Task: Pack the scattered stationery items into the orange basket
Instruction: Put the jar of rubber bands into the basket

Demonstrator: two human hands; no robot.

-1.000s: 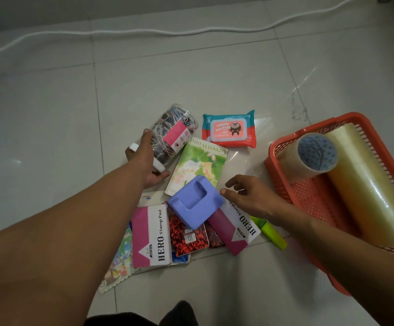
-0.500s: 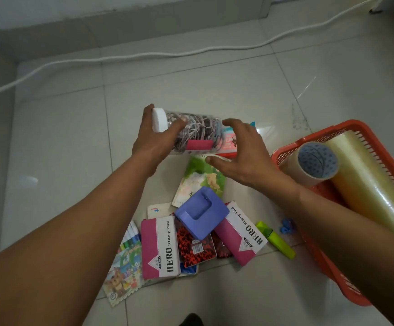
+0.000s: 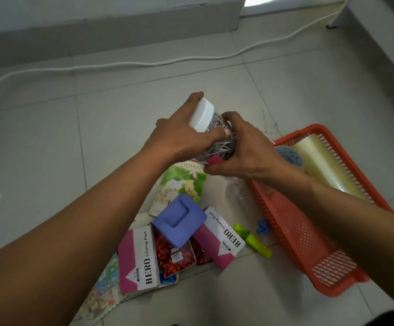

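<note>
Above the floor [image 3: 50, 161] pile, beside the orange basket [image 3: 292, 227], the clear jar [image 3: 214, 135] is held in both grips, left hand [image 3: 179, 135] at the lid end, right hand [image 3: 245, 151] round the body; a clear roll [image 3: 327, 165] is packed, while stamp pad boxes [image 3: 139, 260], highlighter [image 3: 254, 241] and notebook [image 3: 181, 184] are left.

At frame centre, the left hand [image 3: 179, 135] and right hand [image 3: 247, 154] both gripped a clear jar [image 3: 217, 137] above scattered stationery; the orange basket [image 3: 309, 231] lay at right.

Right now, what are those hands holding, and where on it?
A clear jar of rubber bands: the left hand grips its white lid end, the right hand wraps its body.
</note>
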